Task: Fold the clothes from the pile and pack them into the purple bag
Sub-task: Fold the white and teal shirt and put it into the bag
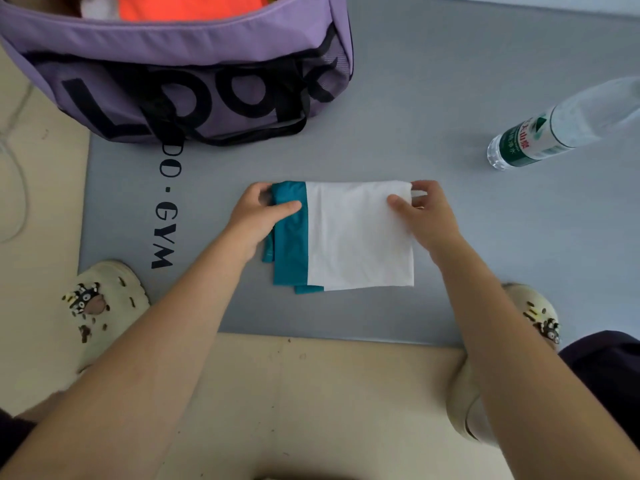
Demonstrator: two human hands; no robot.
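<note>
I see the grey mat [450, 98] under everything, fingers working mid-mat. The purple bag [180, 64] sits up and left of the fingers, well apart from them, mouth open. Inside it I see orange cloth [187, 6] and a bit of white, so I judge some packing is already done. How many pieces are in there I cannot tell. No pile of unfolded clothes shows in view, so I cannot say how much is left.

Next the garment [356, 237], white with a teal band, lies flat between the two hands as a neat rectangle. Folding looks close to finished to me. The teal edges at the near-left corner are a bit uneven, layers stepping out past each other.

The left hand [263, 213] is on the teal end. Its fingers curl round the far-left corner, thumb lying on top of the teal, so it grips that end. The right hand [426, 213] is at the far-right corner. Its thumb presses on top of the white and the fingers curl at the edge, pinching the corner.

Water bottle [568, 123] stands off up and right of the right fingers, well apart, not in play.

My judgement: this piece is folded or one fold short. Left to do: lift it and carry it up-left into the bag, then any remaining clothes out of view.
</note>
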